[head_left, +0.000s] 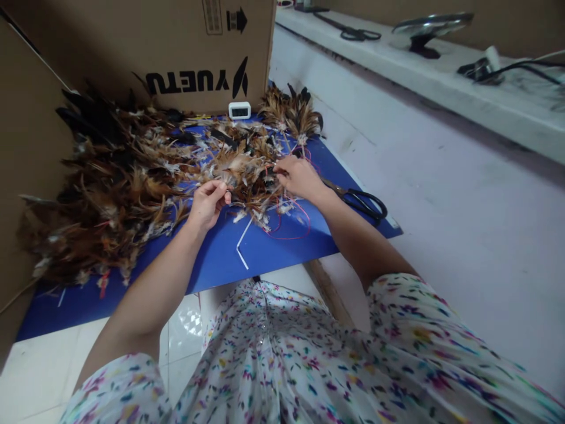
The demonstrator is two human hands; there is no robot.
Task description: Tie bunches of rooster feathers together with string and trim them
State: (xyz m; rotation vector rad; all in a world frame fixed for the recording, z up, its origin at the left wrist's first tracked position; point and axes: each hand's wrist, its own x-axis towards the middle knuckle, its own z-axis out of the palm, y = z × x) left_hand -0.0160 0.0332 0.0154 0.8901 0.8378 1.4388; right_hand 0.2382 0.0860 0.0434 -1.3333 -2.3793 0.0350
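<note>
My left hand (pixel 209 203) is closed in a pinch on a feather (pixel 228 176), its pale fluffy part showing at the fingertips. Across from it, my right hand (pixel 300 178) has its fingers drawn together at the edge of the brown feathers (pixel 247 165). What sits in that pinch is too small to make out. A pink string (pixel 304 235) loops over the blue tabletop (pixel 216 259) below my right hand. Black-handled scissors (pixel 364 203) lie beside my right forearm.
A large feather heap (pixel 115 188) covers the left side, and a feather bundle (pixel 293 115) lies at the back right. A small white digital clock (pixel 239 111) stands before the cardboard box (pixel 185 53). A bent white strip (pixel 241 247) lies near the front edge. Another pair of scissors (pixel 359 34) rests on the ledge.
</note>
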